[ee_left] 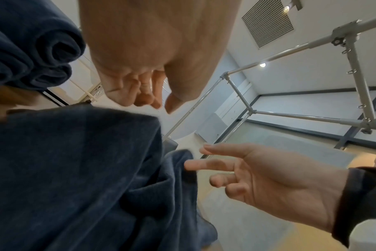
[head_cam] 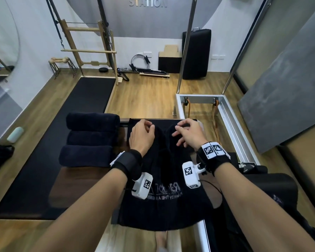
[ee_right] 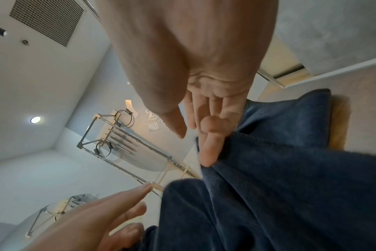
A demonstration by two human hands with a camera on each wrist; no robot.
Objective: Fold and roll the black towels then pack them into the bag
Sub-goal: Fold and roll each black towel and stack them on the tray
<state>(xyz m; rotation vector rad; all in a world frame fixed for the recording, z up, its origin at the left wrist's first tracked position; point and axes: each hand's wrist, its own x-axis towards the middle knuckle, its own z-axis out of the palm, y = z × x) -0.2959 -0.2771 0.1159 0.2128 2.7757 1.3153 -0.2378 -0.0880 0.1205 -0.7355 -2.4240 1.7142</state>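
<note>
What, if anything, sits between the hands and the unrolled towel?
Nothing visible. The left hand and right hand are both directly over the far end of the flat towel. The rolled towels lie off to the left, clear of it.

Bare forearms, black wrist straps (head_cam: pixel 127 163) carrying white cameras (head_cam: pixel 191 174) (square-coded).
</note>
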